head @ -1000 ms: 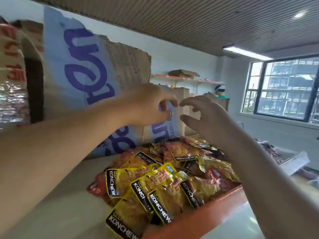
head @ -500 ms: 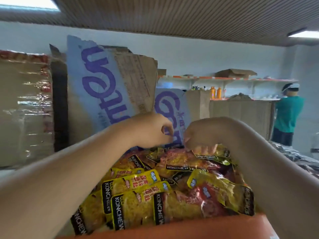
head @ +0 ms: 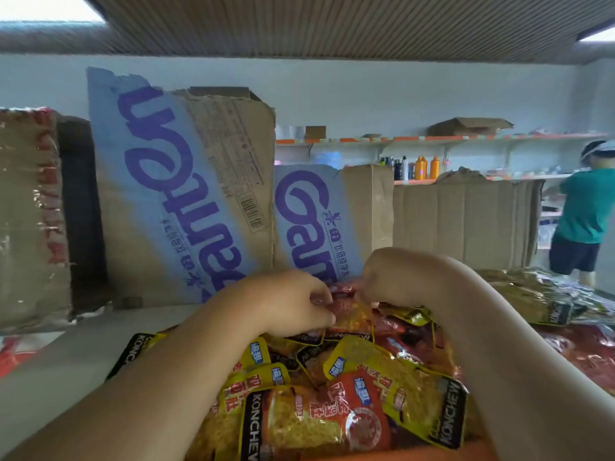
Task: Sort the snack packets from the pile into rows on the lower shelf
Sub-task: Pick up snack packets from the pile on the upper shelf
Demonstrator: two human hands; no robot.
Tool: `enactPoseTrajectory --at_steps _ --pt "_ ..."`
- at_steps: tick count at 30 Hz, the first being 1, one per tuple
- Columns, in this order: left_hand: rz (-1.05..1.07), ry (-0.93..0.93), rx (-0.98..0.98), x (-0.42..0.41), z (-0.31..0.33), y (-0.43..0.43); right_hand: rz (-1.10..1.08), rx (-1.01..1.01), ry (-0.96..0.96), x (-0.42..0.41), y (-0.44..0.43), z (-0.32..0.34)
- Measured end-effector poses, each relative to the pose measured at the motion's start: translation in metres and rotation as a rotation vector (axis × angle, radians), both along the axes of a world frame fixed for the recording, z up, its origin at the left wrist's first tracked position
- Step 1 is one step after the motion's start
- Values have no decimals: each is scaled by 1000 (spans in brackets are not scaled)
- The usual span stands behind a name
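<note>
Both grips are closed on the same thing: the left hand (head: 286,304) pinches the near left edge of a red-and-orange packet (head: 349,316) between curled fingers and thumb, and the right hand (head: 396,277), its fingers bent downward, holds the packet's far right edge. How firmly either grip bites cannot be told, since the fingertips are partly hidden behind the knuckles. That packet sits at the back top of the pile (head: 332,410), a loose heap of yellow and red snack packets marked KONCHEW that overlap at all angles between the two forearms. The pile rests on a pale shelf (head: 66,367), whose bare surface shows to the left of the left forearm. Behind the hands a torn cardboard box (head: 179,194) with a blue panel and large purple lettering stands upright, with a second box (head: 309,221) of the same print just beside it on the right and a sheet of plain cardboard (head: 466,221) beyond that. A taped box (head: 30,211) stands at the far left. To the right of the right forearm lies another heap (head: 532,301) of dark and gold packets. Across the room a person (head: 582,211) in a teal shirt faces wall shelving that carries two orange bottles (head: 427,168).
</note>
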State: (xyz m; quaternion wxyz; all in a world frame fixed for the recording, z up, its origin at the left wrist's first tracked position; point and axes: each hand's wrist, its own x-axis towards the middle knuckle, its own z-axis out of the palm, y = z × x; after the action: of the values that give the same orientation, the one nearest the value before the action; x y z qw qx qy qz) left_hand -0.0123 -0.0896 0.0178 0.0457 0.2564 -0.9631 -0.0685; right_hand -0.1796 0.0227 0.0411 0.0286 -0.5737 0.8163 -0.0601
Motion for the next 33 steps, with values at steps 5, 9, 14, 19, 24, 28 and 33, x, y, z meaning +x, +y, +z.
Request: enactPoseTrajectory --at_steps 5,9,14,19,24,28,33 --pt "14 33 41 8 3 0 68 46 -30 20 -5 -9" --pt "21 44 46 17 6 -1 165 59 -47 33 -5 -12" --pt "72 37 35 22 9 -3 214 39 -25 36 -3 -14" --pt "114 3 2 21 7 0 275 -49 -9 34 -2 -15" --pt "152 40 16 22 7 -3 223 -228 -75 25 5 -12" --pt "166 117 25 23 8 -3 218 -420 -152 19 6 -10" --pt "130 494 -95 29 13 -2 174 -775 -229 15 3 -6"
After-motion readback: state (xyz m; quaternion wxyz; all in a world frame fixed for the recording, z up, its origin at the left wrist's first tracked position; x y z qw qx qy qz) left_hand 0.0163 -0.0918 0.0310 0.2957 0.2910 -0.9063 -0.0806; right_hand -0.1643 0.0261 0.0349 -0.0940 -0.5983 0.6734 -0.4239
